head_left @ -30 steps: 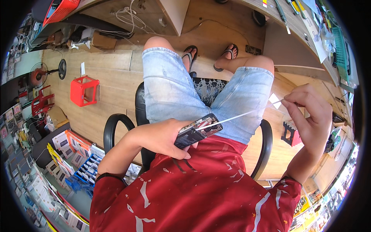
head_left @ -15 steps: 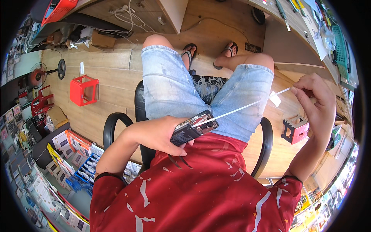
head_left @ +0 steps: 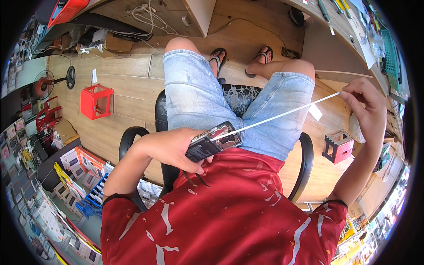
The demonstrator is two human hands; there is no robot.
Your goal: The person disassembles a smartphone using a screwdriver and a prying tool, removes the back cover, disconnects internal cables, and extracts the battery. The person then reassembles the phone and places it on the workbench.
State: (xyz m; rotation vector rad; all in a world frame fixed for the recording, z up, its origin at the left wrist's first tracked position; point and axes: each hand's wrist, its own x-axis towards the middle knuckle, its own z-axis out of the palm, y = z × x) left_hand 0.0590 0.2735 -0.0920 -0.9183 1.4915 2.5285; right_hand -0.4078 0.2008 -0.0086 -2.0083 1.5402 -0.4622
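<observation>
An opened smartphone (head_left: 202, 149), its inner parts and dark battery bare, lies tilted above my lap. My left hand (head_left: 176, 148) is closed round the phone's near left side, thumb below it. From inside the phone a thin white adhesive strip (head_left: 278, 115) runs taut up to the right, across my denim shorts. Its far end is pinched between the thumb and fingers of my right hand (head_left: 365, 106), raised well away from the phone. Where the strip enters beside the battery is too small to make out.
Black chair armrests (head_left: 304, 170) flank me. A red stool (head_left: 96, 102) and a small pink-and-black stool (head_left: 339, 147) stand on the wooden floor. A desk (head_left: 338, 33) with tools is at upper right; boxed goods (head_left: 73, 159) fill the lower left.
My right hand has moved slightly up and right, and a longer piece of the strip now shows. My left hand and the phone have shifted a little to the left.
</observation>
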